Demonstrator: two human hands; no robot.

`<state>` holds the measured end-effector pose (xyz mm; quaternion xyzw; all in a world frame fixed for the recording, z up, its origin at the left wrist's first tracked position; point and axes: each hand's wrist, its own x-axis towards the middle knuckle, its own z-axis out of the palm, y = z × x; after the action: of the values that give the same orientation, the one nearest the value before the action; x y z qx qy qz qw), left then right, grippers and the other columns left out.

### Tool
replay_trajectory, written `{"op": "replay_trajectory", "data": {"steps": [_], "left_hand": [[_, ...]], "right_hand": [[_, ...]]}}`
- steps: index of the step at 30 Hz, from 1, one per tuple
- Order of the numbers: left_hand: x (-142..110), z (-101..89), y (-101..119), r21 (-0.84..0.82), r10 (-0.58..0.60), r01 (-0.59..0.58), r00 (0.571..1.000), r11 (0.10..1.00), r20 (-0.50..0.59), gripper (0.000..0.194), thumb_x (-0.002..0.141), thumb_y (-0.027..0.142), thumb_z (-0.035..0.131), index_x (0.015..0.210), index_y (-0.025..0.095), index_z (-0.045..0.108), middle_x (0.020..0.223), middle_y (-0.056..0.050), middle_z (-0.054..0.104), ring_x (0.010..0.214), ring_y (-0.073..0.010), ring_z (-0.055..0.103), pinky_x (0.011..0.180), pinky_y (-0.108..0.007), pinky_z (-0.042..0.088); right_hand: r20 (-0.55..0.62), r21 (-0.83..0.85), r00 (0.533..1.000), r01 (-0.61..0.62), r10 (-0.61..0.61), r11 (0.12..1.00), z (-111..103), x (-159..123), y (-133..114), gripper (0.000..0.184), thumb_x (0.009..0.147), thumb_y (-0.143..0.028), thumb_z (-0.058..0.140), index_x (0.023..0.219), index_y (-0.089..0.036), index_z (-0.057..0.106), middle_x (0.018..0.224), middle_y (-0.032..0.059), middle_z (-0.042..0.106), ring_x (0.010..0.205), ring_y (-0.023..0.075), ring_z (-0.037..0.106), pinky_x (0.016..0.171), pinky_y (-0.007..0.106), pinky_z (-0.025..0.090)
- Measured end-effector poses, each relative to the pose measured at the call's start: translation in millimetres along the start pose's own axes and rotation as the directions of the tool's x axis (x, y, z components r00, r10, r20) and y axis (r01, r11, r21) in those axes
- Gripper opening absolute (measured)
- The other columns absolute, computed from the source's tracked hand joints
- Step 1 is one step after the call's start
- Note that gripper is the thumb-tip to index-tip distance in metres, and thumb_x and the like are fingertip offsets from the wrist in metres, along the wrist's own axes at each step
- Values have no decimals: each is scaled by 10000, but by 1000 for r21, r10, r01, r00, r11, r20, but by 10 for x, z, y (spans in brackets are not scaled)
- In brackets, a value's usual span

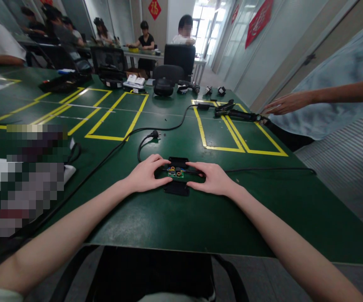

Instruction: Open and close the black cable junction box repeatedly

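An opened power adapter lies on the green table [143,218] before me, its small green circuit board [175,172] showing copper coils. One black case half [178,161] is just beyond the board, the other case half [176,188] on the near side. My left hand [146,174] grips the adapter from the left, thumb by the board's near corner and forefinger at the far case half. From the right, my right hand [214,178] curls its thumb and forefinger around the other end. Black cords run out under both palms; a mains plug [155,134] lies beyond my left hand.
Another black cord [105,159] crosses the table to a black adapter box [203,106]. Yellow tape rectangles [105,136] mark the tabletop. At right, a person's hand [290,103] is near a black tool-like object [238,114]. Pixelated items cover the left side. Several people sit behind.
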<state>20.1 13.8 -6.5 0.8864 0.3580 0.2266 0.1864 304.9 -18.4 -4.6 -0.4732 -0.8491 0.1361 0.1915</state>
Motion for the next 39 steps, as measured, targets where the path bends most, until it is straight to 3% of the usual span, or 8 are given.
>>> {"op": "replay_trajectory", "data": {"steps": [8, 17, 19, 22, 25, 31, 39], "left_hand": [[12, -7, -6, -12, -26, 26, 999, 1000, -29, 433, 890, 483, 690, 1196, 182, 638, 1127, -101, 631, 1041, -277, 646, 952, -448, 560], [6, -40, -38, -53, 13, -15, 999, 998, -46, 375, 932, 430, 625, 1213, 182, 628, 1084, -90, 650, 987, -252, 653, 894, -414, 562], [10, -67, -56, -72, 50, -54, 997, 996, -57, 285, 949, 365, 581, 1151, 174, 643, 1052, -88, 662, 982, -241, 656, 893, -398, 558], [19, -111, -77, -89, 85, -93, 993, 992, -88, 194, 965, 316, 535, 1029, 179, 656, 1000, -78, 683, 960, -222, 663, 869, -367, 551], [13, -156, -71, -101, 84, -92, 993, 991, -81, 189, 960, 332, 546, 980, 182, 660, 947, -60, 698, 869, -192, 667, 790, -320, 545], [-53, -213, 13, -121, 83, -86, 996, 989, -29, 144, 880, 306, 578, 851, 176, 631, 755, -2, 644, 644, -119, 581, 595, -217, 459], [-76, -185, 61, -192, 117, -111, 993, 975, 24, 135, 826, 284, 565, 757, 172, 595, 655, 25, 565, 553, -89, 488, 530, -195, 391]], "right_hand": [[30, -16, 999, 33, -32, 999, 22, 11, -42, 685, 847, -517, 735, 1448, -207, 621, 1222, 112, 763, 813, 238, 737, 779, 385, 580], [-8, 14, 1000, 8, -8, 1000, 19, 29, -60, 604, 882, -461, 700, 1434, -230, 616, 1309, 105, 735, 820, 235, 748, 795, 387, 591], [-39, 42, 999, 6, -4, 999, -14, 29, -57, 507, 911, -413, 662, 1379, -222, 635, 1238, 92, 761, 770, 211, 733, 760, 358, 578], [-94, 29, 995, 18, -15, 999, -68, 27, -38, 254, 947, -342, 591, 1125, -205, 709, 961, 62, 778, 720, 198, 698, 696, 319, 533], [-139, -3, 989, 58, -57, 998, -106, 16, -18, 193, 961, -314, 549, 927, -199, 700, 802, 48, 721, 672, 187, 655, 643, 301, 483], [-130, 55, 974, 193, -185, 980, -131, -33, -58, 197, 961, -309, 537, 904, -204, 694, 794, 41, 716, 637, 161, 620, 625, 284, 479], [-118, 100, 956, 279, -268, 955, -132, -51, -101, 160, 942, -276, 558, 889, -194, 685, 791, 40, 722, 636, 153, 635, 617, 273, 484]]}}
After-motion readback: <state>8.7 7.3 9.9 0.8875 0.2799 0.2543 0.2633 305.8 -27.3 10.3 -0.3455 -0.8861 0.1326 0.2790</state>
